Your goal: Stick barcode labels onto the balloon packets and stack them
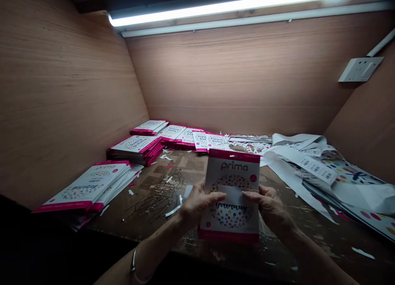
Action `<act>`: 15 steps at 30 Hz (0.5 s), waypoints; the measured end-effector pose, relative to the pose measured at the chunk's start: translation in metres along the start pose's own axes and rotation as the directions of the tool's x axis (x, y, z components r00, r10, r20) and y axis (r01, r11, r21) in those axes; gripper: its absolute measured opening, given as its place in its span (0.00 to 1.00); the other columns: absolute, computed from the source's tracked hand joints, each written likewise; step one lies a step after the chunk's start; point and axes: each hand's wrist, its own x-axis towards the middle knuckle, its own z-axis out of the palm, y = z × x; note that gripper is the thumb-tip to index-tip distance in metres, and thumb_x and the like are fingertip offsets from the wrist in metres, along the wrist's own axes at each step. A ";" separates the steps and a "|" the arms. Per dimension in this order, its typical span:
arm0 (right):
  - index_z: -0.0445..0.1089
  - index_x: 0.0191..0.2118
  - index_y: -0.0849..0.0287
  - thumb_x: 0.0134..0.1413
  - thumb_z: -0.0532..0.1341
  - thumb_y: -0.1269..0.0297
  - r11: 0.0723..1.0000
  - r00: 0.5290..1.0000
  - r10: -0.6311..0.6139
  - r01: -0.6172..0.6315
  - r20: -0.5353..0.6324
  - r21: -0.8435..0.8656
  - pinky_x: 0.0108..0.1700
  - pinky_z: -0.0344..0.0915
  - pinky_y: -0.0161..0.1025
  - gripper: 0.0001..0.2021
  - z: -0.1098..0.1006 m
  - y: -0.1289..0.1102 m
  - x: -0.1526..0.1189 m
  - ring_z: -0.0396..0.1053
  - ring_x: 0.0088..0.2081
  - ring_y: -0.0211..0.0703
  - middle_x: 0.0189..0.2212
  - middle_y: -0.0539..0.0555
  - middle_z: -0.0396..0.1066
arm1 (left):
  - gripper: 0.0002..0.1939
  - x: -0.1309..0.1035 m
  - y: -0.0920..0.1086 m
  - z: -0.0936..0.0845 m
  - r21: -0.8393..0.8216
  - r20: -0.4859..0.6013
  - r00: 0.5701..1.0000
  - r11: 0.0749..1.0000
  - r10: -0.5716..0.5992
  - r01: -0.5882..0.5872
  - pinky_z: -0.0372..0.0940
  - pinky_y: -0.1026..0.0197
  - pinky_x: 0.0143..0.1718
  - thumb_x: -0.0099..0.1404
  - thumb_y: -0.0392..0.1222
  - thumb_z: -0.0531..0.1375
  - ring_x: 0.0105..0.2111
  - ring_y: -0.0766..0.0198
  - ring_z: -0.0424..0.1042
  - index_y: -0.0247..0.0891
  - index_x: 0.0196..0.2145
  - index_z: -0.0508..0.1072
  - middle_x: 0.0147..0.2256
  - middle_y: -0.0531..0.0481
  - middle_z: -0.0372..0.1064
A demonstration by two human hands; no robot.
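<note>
A pink and white "prima" packet (233,217) with a dotted balloon picture is held upright near the table's front edge. My left hand (197,202) grips its left side, thumb across the front. On the right side my right hand (268,202) holds it the same way, thumb on the front. Between the two thumbs a small blank whitish label or strip (233,194) lies across the middle of the picture. The fingers behind the packet are hidden.
Stacks of similar packets (134,144) line the left and back of the worn table (191,163). A label roll strip (317,170) and dotted sheets (348,174) lie at right. Paper scraps and thin dark wires or strings (160,194) are scattered about.
</note>
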 end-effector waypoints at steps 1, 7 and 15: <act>0.74 0.33 0.62 0.33 0.70 0.63 1.000 0.999 -0.012 0.014 -0.044 0.025 0.33 0.69 0.43 0.16 -0.004 -0.006 0.000 0.72 0.29 0.49 0.28 0.55 0.76 | 0.16 -0.003 0.001 -0.001 0.029 -0.087 0.990 0.994 0.108 -0.106 0.66 0.58 0.35 0.45 0.35 0.68 0.32 0.57 0.73 0.33 0.34 0.73 0.29 0.47 0.74; 0.72 0.35 0.59 0.36 0.69 0.63 0.994 0.982 -0.004 0.025 -0.189 0.111 0.31 0.70 0.42 0.15 -0.027 -0.038 -0.011 0.73 0.29 0.49 0.29 0.54 0.76 | 0.23 -0.031 -0.068 0.018 -0.404 -0.036 0.988 0.906 -0.150 0.123 0.65 0.50 0.38 0.51 0.57 0.62 0.32 0.53 0.73 0.33 0.32 0.71 0.28 0.43 0.72; 0.71 0.35 0.62 0.40 0.67 0.63 0.982 0.982 0.163 -0.152 -0.095 0.112 0.37 0.71 0.47 0.13 -0.038 -0.019 -0.028 0.73 0.35 0.55 0.32 0.58 0.76 | 0.29 -0.002 -0.084 0.045 -0.648 0.189 0.949 0.695 -0.252 0.313 0.59 0.48 0.48 0.54 0.59 0.58 0.45 0.48 0.68 0.31 0.43 0.70 0.37 0.39 0.73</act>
